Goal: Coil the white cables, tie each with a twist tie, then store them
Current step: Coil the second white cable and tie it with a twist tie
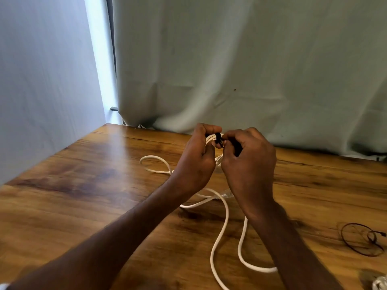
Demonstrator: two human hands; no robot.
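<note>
From the head view, both hands are raised just above the far part of the wooden worktop point(88, 185), close together, knuckles almost meeting. The left hand point(196, 158) has its fingers curled round a gathered bundle of white cable point(210, 139), the strands showing between its thumb and forefinger. The right hand point(249, 162) sits just beside it, fingertips pinched at a black twist tie point(218, 137) that wraps the bundle right in the gap between the two hands. A dark bit also shows under the right hand's curled fingers, but I can't tell what it is.

More white cable hangs down from the bundle between the palms and runs loose across the worktop. One loop point(155, 163) lies out to the left of the left hand; longer curves point(225, 216) trail back beneath the wrists toward the person, passing under the right forearm and running off the near edge. A clear plug end point(226, 195) lies on the wood just below the right hand.

Well to the right of the right arm, a thin dark wire ring point(360, 239) rests flat on the worktop. Something white point(380, 284) peeks in at the near right corner. Pale curtains point(251, 59) hang behind the hands.
</note>
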